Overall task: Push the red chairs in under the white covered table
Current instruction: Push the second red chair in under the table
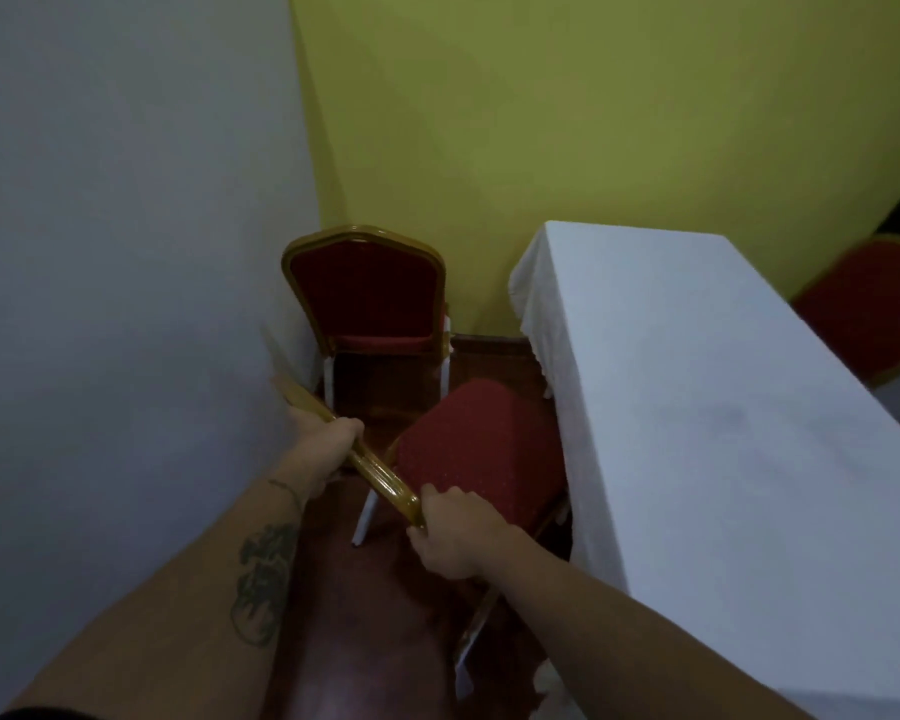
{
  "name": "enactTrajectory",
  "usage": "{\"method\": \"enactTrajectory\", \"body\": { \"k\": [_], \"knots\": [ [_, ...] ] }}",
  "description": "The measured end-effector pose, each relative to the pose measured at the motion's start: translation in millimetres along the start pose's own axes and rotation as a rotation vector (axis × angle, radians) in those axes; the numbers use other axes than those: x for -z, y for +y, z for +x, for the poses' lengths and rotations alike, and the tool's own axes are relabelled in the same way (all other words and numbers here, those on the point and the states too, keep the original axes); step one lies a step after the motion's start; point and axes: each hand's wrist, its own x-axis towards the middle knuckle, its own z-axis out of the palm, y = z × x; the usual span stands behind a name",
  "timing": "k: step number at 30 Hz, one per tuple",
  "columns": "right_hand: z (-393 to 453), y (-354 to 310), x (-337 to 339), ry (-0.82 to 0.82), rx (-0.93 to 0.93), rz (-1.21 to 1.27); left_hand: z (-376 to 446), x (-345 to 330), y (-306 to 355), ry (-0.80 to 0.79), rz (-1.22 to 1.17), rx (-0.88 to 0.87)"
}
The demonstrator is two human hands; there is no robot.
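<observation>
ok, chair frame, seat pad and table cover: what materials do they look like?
Chair frame: glossy gold finish with highlights, looks like painted or lacquered metal, though wood can't be ruled out. Seat pad: red woven upholstery with a fine dot pattern, matte, seemingly padded. Table cover: thin white cloth, matte, draping in soft folds at the corner.

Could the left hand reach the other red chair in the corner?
Probably not yet. The left hand is busy gripping the near chair, whose gold backrest stands between it and the corner chair.
</observation>
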Motion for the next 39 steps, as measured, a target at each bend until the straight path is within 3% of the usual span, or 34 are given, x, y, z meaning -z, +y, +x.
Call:
{"method": "enactTrajectory", "body": {
  "k": [3,17,39],
  "knots": [
    [7.2,-25.2,-0.6,0.033,-0.092,0.033,43.9,11.0,-0.1,-0.1,0.048,-0.052],
    [10.4,-97.9,-10.0,0.053,-0.351,0.152,60.2,25.9,36.2,-0.405,0.318,-0.157],
    [51.8,-34.4,28.6,0.058,-0.522,0.268,90.6,-62.7,89.1,-0.528,0.47,-0.197]
  ]
}}
